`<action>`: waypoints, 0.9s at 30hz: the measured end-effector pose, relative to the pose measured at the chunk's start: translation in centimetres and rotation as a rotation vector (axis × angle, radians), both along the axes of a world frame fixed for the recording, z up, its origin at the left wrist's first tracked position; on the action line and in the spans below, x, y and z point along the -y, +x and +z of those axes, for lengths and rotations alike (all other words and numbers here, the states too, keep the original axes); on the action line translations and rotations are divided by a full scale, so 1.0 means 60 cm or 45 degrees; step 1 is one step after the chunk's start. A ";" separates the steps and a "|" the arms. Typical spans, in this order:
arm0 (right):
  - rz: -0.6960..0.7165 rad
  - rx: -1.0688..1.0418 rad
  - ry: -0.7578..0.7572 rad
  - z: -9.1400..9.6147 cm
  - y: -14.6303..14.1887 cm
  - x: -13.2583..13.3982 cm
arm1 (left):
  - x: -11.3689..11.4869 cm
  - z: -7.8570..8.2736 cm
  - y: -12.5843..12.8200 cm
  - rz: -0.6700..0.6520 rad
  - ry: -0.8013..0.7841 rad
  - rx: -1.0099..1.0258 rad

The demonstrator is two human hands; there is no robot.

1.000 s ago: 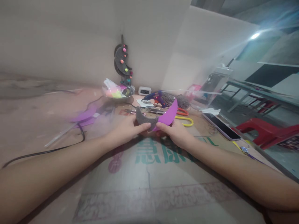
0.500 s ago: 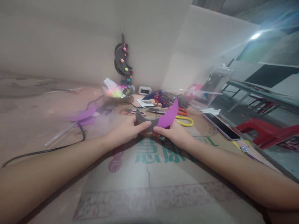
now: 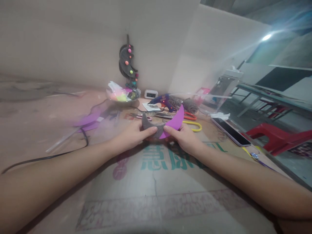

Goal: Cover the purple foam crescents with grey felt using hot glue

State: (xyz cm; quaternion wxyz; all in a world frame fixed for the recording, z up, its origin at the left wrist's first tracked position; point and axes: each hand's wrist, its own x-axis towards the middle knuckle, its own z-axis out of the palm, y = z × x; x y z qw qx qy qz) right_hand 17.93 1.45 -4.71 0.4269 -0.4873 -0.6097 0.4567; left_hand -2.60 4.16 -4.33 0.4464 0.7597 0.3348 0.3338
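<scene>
Between my two hands is a crescent moon shape (image 3: 174, 124), its right part bare purple and its left part covered in grey yarn. My left hand (image 3: 136, 132) pinches the grey end, thumb on the near face. With thumb on top, my right hand (image 3: 184, 135) grips the purple part near where the yarn stops. The fingers behind the crescent are hidden. Just beyond it lie scissors with yellow handles (image 3: 196, 126), scissors with orange-red handles (image 3: 190, 116) and small pink-handled snips (image 3: 146, 118). A blue glue gun (image 3: 161, 99) stands behind them.
Printed cardboard (image 3: 136, 195) covers the table under my arms. A phone (image 3: 230, 131) lies at right, near a red plastic stool (image 3: 275, 138). Left are purple pieces (image 3: 89, 122) and a black cable (image 3: 44, 158). A decorated grey moon (image 3: 125, 61) hangs above a bowl (image 3: 124, 101).
My right thumb has shifted up onto the purple part, by the edge of the yarn. The crescent's purple tip has dipped slightly and moved left. My left hand keeps its grip.
</scene>
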 end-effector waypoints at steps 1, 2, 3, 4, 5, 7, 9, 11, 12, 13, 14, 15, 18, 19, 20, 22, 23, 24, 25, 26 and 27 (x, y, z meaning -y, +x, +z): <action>0.000 -0.010 0.006 0.000 0.000 0.000 | 0.000 0.000 0.000 -0.004 -0.005 -0.003; 0.000 -0.033 0.022 0.000 -0.001 -0.001 | 0.000 0.000 0.000 -0.006 -0.012 -0.005; 0.000 -0.060 0.040 0.000 -0.002 -0.001 | 0.000 0.000 0.000 -0.006 -0.016 -0.006; -0.001 -0.085 0.057 0.000 -0.003 -0.001 | 0.000 0.000 0.000 -0.005 -0.018 -0.010; -0.001 -0.094 0.074 0.002 -0.004 -0.001 | -0.001 -0.001 0.000 -0.004 -0.018 -0.020; 0.002 -0.053 0.098 0.007 -0.007 0.001 | -0.001 -0.001 0.000 0.001 -0.005 -0.045; -0.002 0.026 0.126 0.015 -0.008 0.003 | 0.000 -0.001 -0.001 0.002 0.030 -0.067; -0.005 0.096 0.149 0.021 -0.009 0.006 | 0.001 0.000 -0.001 -0.004 0.067 -0.081; -0.002 0.116 0.146 0.022 -0.009 0.007 | 0.002 0.001 -0.001 -0.009 0.078 -0.090; 0.003 0.127 0.135 0.023 -0.009 0.007 | 0.003 0.002 -0.001 -0.016 0.083 -0.098; 0.009 0.130 0.117 0.022 -0.009 0.007 | 0.004 0.003 -0.001 -0.021 0.084 -0.104; 0.009 0.122 0.100 0.020 -0.008 0.007 | 0.004 0.003 0.000 -0.022 0.083 -0.105; -0.017 0.047 0.053 0.010 -0.005 0.003 | 0.003 0.003 0.000 -0.014 0.060 -0.091; -0.020 0.007 0.030 0.007 -0.003 0.001 | 0.002 0.002 0.000 -0.008 0.042 -0.082; -0.021 -0.047 0.006 0.006 -0.001 -0.002 | 0.002 0.002 0.000 -0.005 0.027 -0.070; -0.037 -0.188 -0.003 0.009 0.005 -0.009 | 0.001 0.001 -0.001 -0.023 -0.006 -0.056; -0.058 -0.267 0.013 0.013 0.009 -0.013 | 0.002 0.001 -0.001 -0.054 -0.020 -0.051; -0.092 -0.342 0.034 0.018 0.015 -0.018 | 0.003 0.002 -0.002 -0.099 -0.030 -0.045; -0.138 -0.401 0.059 0.023 0.021 -0.023 | 0.003 0.002 -0.002 -0.155 -0.037 -0.043; -0.189 -0.433 0.084 0.029 0.028 -0.029 | 0.004 0.002 -0.002 -0.208 -0.041 -0.042; -0.236 -0.435 0.109 0.034 0.036 -0.036 | 0.005 0.002 -0.002 -0.251 -0.044 -0.044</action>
